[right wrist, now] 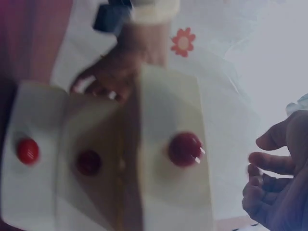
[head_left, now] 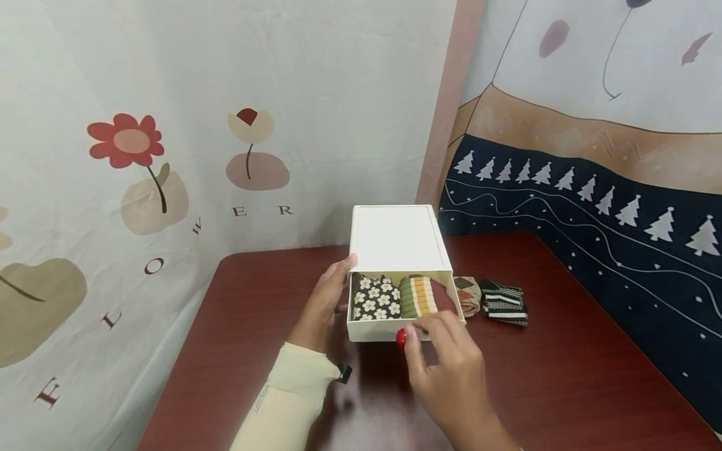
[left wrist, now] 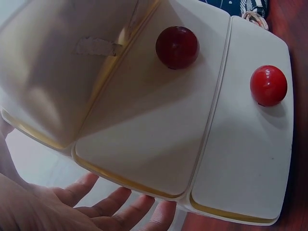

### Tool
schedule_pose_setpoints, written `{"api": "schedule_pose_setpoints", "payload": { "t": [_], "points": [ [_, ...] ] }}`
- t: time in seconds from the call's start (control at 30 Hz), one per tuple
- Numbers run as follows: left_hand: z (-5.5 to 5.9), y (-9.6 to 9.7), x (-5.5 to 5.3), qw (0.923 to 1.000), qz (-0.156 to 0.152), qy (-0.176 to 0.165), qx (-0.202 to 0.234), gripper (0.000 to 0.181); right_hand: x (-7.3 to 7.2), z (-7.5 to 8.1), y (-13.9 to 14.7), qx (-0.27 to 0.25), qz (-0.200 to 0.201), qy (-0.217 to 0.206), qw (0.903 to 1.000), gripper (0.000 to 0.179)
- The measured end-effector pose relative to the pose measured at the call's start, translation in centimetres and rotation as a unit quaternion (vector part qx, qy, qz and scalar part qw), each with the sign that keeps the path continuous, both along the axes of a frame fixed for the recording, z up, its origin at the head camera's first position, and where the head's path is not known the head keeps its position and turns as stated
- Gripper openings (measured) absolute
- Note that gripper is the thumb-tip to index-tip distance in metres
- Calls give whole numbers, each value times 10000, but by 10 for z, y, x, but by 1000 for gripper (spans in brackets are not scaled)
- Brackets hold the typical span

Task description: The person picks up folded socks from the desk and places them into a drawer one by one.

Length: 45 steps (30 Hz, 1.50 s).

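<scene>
A white drawer unit (head_left: 397, 238) stands on the table, its top drawer (head_left: 372, 330) pulled out. Inside lie a black bundle of cloth with white flowers (head_left: 376, 299), a green, yellow and white striped bundle (head_left: 418, 295) and a maroon one (head_left: 444, 299), like folded socks. My left hand (head_left: 327, 297) rests against the unit's left side, its fingers (left wrist: 113, 204) stretched along the wall. Close to the drawer's front and its red knob (right wrist: 186, 149) is my right hand (head_left: 448, 360). The right wrist view shows that hand apart from the knob, fingers loosely bent, holding nothing.
Right of the unit lie a beige patterned cloth bundle (head_left: 468, 296) and a black one with white stripes (head_left: 504, 303). Two lower drawers with red knobs (left wrist: 177, 47) are pushed in. Printed curtains (head_left: 338, 125) hang behind the dark red table (head_left: 564, 376).
</scene>
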State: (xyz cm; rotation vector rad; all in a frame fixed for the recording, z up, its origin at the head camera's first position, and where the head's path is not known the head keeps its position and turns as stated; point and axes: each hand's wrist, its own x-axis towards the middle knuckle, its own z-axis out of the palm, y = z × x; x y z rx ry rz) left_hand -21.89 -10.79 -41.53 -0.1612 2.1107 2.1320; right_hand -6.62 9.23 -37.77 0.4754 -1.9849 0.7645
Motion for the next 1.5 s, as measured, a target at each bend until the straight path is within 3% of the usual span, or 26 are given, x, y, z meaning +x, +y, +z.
{"api": "schedule_pose_setpoints", "payload": {
  "t": [0.27,0.43,0.63,1.0,1.5],
  "points": [
    [-3,0,-2,10000,29,-9,35,75,10,-23,-10,20,-925,-1007,9906,22],
    [-2,0,-1,10000,38,-32,23,74,10,-30,-13,-157,-1241,-1464,9813,31],
    [1,0,1,9999,67,-41,109,71,8,-39,-14,-266,-1317,-1723,9758,34],
    [0,-1,0,10000,-26,34,22,73,-4,-42,-16,-278,-1177,-1232,9850,21],
    [2,1,0,9999,23,-125,89,69,-24,-30,-16,-289,-1170,-2136,9695,20]
  ]
}}
